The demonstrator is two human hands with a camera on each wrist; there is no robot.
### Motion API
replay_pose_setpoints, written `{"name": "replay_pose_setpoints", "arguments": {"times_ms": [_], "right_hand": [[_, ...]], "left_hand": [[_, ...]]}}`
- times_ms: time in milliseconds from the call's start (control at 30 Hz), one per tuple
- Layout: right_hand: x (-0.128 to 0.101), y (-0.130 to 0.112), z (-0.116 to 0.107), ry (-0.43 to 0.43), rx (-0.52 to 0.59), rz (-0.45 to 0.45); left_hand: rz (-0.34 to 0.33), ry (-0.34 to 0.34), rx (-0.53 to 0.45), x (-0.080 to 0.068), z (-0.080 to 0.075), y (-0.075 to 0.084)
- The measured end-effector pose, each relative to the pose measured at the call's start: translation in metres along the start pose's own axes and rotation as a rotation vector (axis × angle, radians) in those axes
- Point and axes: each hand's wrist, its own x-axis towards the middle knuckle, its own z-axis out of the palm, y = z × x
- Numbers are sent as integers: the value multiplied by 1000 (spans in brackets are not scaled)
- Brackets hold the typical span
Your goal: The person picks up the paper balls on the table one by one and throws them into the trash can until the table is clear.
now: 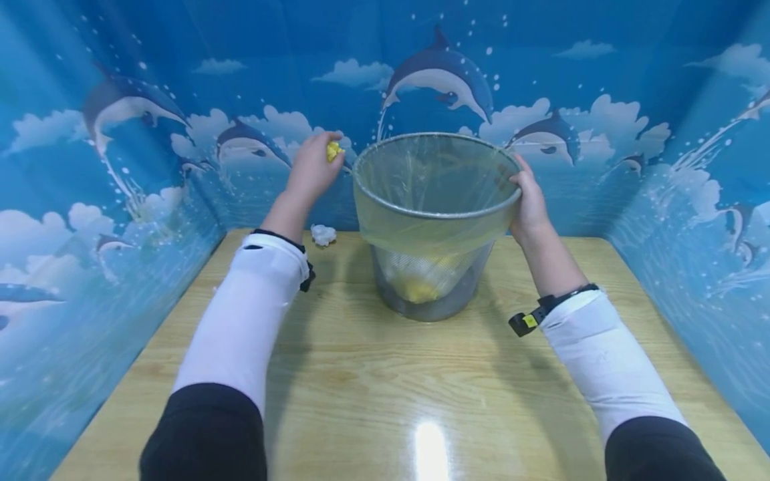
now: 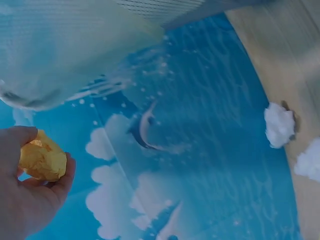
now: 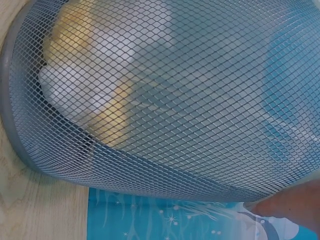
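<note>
The left hand [image 1: 311,167] is raised above the counter [image 1: 361,401] at about ten o'clock from the mesh wastebasket [image 1: 434,220], just beside its rim. Its fingers [image 2: 20,137] and thumb pinch a crumpled yellow paper ball [image 2: 42,159]; in the left wrist view the ball sits between the fingertip above and the thumb below, with the bag-covered side of the basket close overhead.

The right hand [image 1: 529,200] grips the wastebasket rim at three o'clock, fingers curled over the edge onto the translucent yellowish liner bag [image 1: 421,180] that is folded down over the upper wall. The basket stands upright near the middle of the counter, toward its far edge. Through the mesh, in the right wrist view, yellow and white crumpled wads [image 3: 95,100] lie at the bottom of the bag.

At nine o'clock from the basket, against the far backdrop, a white crumpled paper ball [image 1: 323,234] lies on the counter below the left hand; the left wrist view shows a second white wad [image 2: 309,165] just beside it. A blue dolphin-printed backdrop [image 1: 120,167] encloses the counter on three sides.
</note>
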Motion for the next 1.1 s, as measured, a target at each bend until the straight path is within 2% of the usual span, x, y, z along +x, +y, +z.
{"name": "replay_pose_setpoints", "arguments": {"times_ms": [200,500,833,1100], "right_hand": [[0,0,0,-6,7,-3],[0,-1,1,-11,0,-9],[-1,-2,0,-5,4,-4],[1,0,0,1,0,2]], "left_hand": [[16,28,-4,2,-1,26],[95,2,7,5,0,61],[203,-52,40,3,8,93],[236,-139,48,-4,18,108]]}}
